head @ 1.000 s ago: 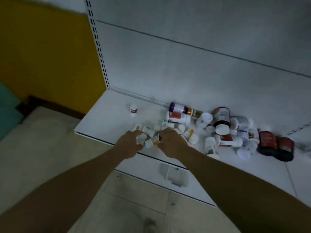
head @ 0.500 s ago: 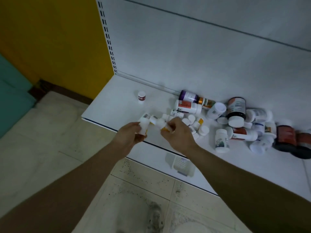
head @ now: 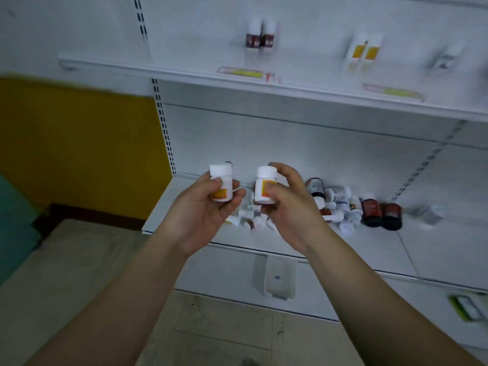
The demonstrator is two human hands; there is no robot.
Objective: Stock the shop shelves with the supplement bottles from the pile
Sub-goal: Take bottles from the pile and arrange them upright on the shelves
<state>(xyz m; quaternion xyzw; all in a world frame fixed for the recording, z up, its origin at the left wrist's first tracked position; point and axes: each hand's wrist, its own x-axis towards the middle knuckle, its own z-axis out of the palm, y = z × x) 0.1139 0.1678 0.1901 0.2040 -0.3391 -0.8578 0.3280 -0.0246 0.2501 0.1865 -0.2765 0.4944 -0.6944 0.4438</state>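
My left hand [head: 203,210] grips a small white bottle with an orange label [head: 221,184], held upright. My right hand [head: 287,204] grips a matching white bottle [head: 264,187], also upright. Both are raised above the front of the bottom shelf [head: 369,241]. Behind my hands lies the pile of supplement bottles [head: 340,204], white ones mixed with two dark brown ones [head: 381,212]. On the upper shelf [head: 184,71] stand two dark-labelled bottles [head: 260,35] and two white bottles with yellow labels [head: 365,50], all blurred.
A slotted upright [head: 165,128] marks the shelf unit's left end, with a yellow wall [head: 79,143] beyond it. Price tags [head: 245,73] hang on the upper shelf's front rail. A white tag [head: 276,277] sits on the base panel. The floor below is tiled.
Both hands took a small white bottle out of the pile and lifted it up. The camera tilted upward, bringing the upper shelf into view.
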